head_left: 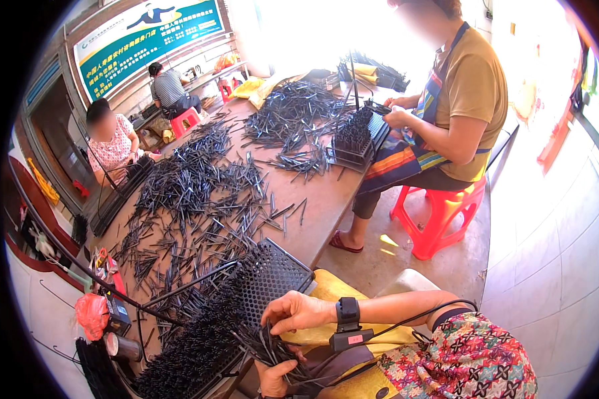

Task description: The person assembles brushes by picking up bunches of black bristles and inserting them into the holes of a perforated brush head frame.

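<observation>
Down at the left, a crumpled red plastic bag (pixel 92 315) sits near a small metal can (pixel 123 347). Above them, a co-worker in a pink patterned top (pixel 116 143) sits at the desk (pixel 323 203). And what a spread across the middle: loose dark sticks (pixel 193 176) strewn over the brown top in a wide heap! Nearer, upright sticks (pixel 196 332) pack the left part of a black perforated tray (pixel 266 289), rows of holes showing at its right. Now the hands: just right of those upright sticks, the left hand (pixel 276 378) has a bundle of dark sticks (pixel 263 342), fingers closed around it. Right above comes the right hand (pixel 301 312), thumb and fingers narrow at the bundle's upper end; whether they pinch a stick, I cannot tell. Beside it lies yellow sacking (pixel 333 286). Farther right, a co-worker in a tan shirt (pixel 479 86) sits on a red stool (pixel 439 223), working over another stick-filled tray (pixel 343 159)!
</observation>
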### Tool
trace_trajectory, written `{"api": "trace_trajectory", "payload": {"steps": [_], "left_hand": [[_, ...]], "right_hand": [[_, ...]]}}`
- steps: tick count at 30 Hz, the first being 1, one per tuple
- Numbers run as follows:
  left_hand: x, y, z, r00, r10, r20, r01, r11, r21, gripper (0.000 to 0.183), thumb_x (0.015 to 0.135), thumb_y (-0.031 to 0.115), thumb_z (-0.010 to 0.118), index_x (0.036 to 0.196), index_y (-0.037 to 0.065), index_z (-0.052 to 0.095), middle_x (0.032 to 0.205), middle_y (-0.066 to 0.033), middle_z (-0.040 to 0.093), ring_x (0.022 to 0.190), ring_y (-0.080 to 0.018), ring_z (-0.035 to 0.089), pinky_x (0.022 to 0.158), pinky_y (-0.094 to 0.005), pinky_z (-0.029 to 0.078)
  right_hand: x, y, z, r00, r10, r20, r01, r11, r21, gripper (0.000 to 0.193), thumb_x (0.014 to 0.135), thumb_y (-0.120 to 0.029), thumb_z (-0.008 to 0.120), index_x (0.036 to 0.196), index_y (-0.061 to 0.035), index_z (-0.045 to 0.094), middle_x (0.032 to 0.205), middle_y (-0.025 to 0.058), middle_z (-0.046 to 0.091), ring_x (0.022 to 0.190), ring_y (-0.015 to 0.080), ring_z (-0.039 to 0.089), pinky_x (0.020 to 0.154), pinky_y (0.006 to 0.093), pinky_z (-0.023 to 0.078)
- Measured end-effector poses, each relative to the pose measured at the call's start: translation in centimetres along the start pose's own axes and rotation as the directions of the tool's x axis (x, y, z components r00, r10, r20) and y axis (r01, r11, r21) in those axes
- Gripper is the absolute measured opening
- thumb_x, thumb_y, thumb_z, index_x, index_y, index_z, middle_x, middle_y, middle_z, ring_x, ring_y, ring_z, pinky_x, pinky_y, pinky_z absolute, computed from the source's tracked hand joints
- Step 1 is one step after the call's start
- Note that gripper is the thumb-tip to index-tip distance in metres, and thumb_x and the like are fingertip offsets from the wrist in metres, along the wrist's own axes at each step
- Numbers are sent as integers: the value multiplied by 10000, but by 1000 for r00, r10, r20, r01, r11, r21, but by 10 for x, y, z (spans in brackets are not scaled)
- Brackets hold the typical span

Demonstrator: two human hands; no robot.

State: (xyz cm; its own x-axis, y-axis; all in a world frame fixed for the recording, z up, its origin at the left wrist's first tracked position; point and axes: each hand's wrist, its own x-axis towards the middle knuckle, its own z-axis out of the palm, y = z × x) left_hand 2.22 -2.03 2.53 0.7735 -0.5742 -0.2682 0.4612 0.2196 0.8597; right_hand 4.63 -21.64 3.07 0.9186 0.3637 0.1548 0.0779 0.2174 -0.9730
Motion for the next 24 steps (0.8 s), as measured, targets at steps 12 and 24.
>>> {"api": "trace_trajectory", "payload": {"steps": [12, 24], "left_hand": [[17, -11, -5, 988, -65, 141, 77, 993, -84, 604, 565, 3, 610, 1148, -28, 454, 890, -142, 560, 742, -286, 580, 687, -397, 507], [10, -19, -17, 998, -48, 50, 57, 981, -184, 666, 561, -21, 655, 1179, 45, 415, 808, -93, 559, 751, -245, 580, 679, -371, 507]], "right_hand": [[-7, -3, -2, 987, -103, -124, 74, 973, -218, 133, 824, -99, 645, 850, 14, 580, 649, 33, 574, 561, 72, 527, 493, 245, 425], [22, -24, -56, 844, 233, -483, -153, 968, 200, 154, 845, -77, 615, 856, 69, 566, 703, 127, 620, 503, 162, 594, 489, 312, 549]]}}
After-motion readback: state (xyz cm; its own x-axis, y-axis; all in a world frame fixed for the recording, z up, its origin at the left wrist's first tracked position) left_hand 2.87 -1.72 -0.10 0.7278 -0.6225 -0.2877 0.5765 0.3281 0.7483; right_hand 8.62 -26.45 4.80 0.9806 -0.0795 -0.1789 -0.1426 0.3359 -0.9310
